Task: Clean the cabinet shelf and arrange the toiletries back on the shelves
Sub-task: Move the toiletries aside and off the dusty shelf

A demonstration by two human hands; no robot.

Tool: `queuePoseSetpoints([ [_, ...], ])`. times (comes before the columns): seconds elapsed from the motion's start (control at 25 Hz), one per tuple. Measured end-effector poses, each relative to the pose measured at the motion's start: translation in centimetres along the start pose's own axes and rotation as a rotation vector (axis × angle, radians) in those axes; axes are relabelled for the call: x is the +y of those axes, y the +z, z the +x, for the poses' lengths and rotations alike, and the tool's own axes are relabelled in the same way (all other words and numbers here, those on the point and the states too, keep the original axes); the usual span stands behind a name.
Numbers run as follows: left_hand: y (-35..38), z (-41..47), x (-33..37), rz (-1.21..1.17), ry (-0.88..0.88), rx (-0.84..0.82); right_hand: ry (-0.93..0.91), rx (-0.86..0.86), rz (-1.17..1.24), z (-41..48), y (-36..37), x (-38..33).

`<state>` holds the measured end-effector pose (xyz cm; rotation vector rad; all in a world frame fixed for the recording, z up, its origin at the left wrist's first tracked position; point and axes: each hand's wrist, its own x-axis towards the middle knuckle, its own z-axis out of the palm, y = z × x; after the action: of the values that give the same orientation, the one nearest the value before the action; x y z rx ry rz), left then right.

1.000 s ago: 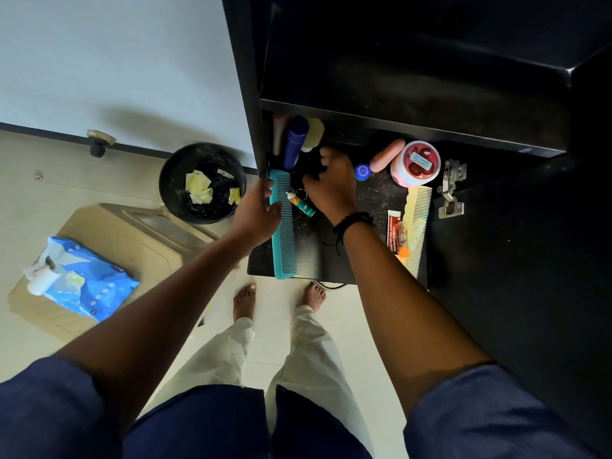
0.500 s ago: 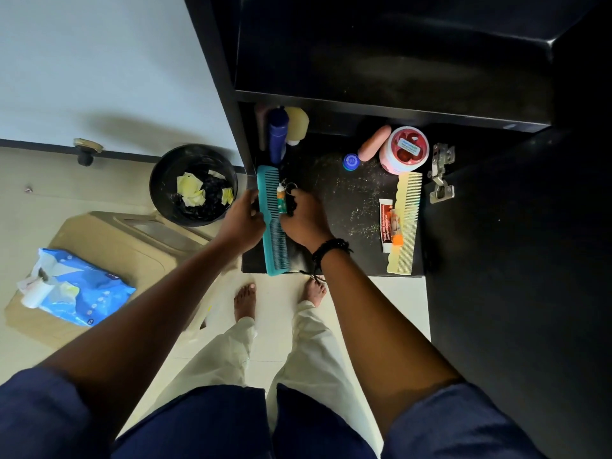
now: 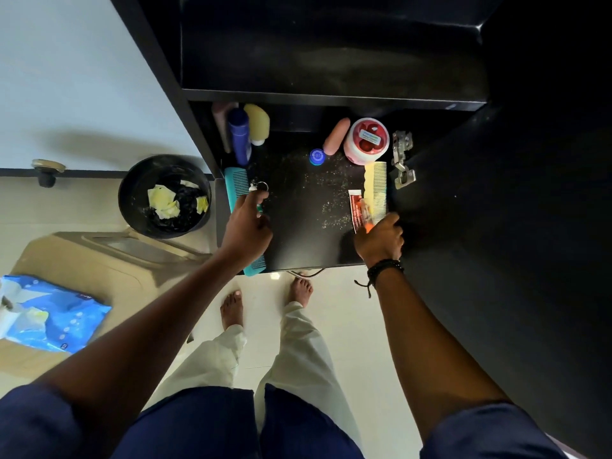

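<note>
Below the head camera stands a black cabinet [image 3: 496,226], its upper shelf [image 3: 331,61] bare and dark, its lower shelf [image 3: 304,226] dusted with pale specks across the middle. Left of the cabinet, on the pale floor, sits a round black bin [image 3: 132,200] holding crumpled yellowish scraps, and nearer the camera a blue wipes packet [image 3: 56,313] lies on a tan board [image 3: 126,270].

At the back left of the lower shelf stand a blue bottle [image 3: 239,135], a cream bottle [image 3: 258,122] and a pinkish one beside them. A teal comb [image 3: 235,187] lies along the shelf's left edge, its near end sticking out past the front. At the back right a red-lidded tub [image 3: 367,140] sits beside a pink tube [image 3: 336,135] and a small blue cap [image 3: 317,157]. A yellow comb [image 3: 376,187] lies along the right side, touching a red sachet [image 3: 356,207], with a metal hinge [image 3: 402,160] just beyond it.

The left hand [image 3: 246,226] rests over the teal comb, fingers curled around a small keyring item [image 3: 260,188] whose ring pokes out above them. The right hand [image 3: 381,238] is closed at the near end of the yellow comb, pinching a small orange-tipped tube [image 3: 367,223] there; whether it also grips the comb I cannot tell.
</note>
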<state>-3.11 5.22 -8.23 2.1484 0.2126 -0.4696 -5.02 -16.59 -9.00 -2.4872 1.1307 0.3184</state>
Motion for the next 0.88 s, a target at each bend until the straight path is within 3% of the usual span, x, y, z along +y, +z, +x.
queuePoseSetpoints([
  [0.16,0.6,-0.7,0.1,0.048,0.017,-0.034,-0.084,0.006,0.100,0.3,0.3,1.0],
  [0.64,1.2,-1.7,1.4,-0.003,-0.018,-0.121,-0.059,-0.001,0.505,-2.4,1.1,1.2],
  [0.76,1.4,-1.9,1.7,-0.038,-0.016,-0.175,-0.085,-0.094,0.643,-4.6,2.1,0.6],
  [0.88,0.8,-2.0,1.8,-0.123,-0.064,-0.201,-0.183,-0.319,0.766,-6.8,2.6,-1.1],
])
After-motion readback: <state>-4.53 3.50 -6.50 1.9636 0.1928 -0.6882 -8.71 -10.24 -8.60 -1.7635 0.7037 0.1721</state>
